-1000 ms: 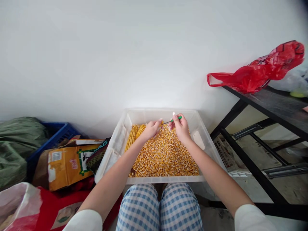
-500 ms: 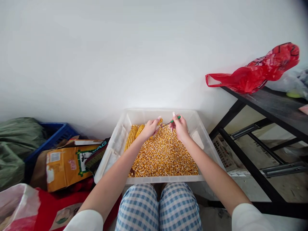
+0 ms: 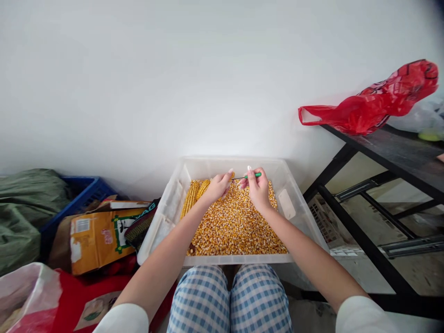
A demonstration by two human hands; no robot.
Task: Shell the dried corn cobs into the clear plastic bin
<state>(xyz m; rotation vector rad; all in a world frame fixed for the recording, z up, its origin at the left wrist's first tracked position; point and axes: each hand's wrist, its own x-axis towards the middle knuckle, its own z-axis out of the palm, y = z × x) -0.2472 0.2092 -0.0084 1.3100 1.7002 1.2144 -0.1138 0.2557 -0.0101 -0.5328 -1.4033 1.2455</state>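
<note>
To the left of the left grip, against the side of the translucent bin [image 3: 236, 260], lie at least two corn cobs [image 3: 190, 200] with their rows of kernels on, so these look left to do; the forearm hides their near ends. The left hand [image 3: 219, 186] is curled round a held cob [image 3: 232, 175], its yellow end just showing past the thumb; how much of it is stripped I can't tell. Below and between both grips spreads a deep bed of loose kernels [image 3: 239, 226], a large share of the work done, I'd judge. The thin shaft of a green-handled tool [image 3: 258, 175] reaches left to the held cob. The right hand [image 3: 258, 187] pinches its handle between thumb and fingers, so the held cob seems in progress.
</note>
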